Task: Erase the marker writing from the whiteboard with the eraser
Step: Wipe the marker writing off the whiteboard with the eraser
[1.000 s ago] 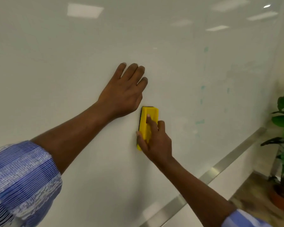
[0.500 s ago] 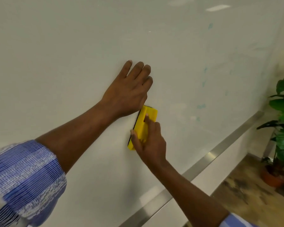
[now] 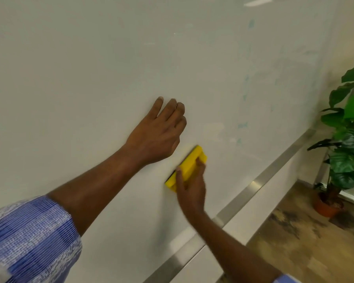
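Note:
The whiteboard (image 3: 90,68) fills most of the view. Faint teal marker smudges (image 3: 242,125) remain on its right part. My left hand (image 3: 157,131) lies flat on the board with straight fingers. Just below and to the right of it, my right hand (image 3: 190,186) grips a yellow eraser (image 3: 189,164) and holds it tilted against the board; its dark pad shows at the lower left edge. The eraser sits to the lower left of the smudges, apart from them.
A metal strip (image 3: 260,178) runs along the board's lower edge, with white wall beneath. A potted green plant (image 3: 349,127) stands on the mottled floor (image 3: 294,242) at the right.
My right hand has turned the eraser from upright to slanted and slid it down and right. My left hand stays flat on the board. The view has dropped slightly.

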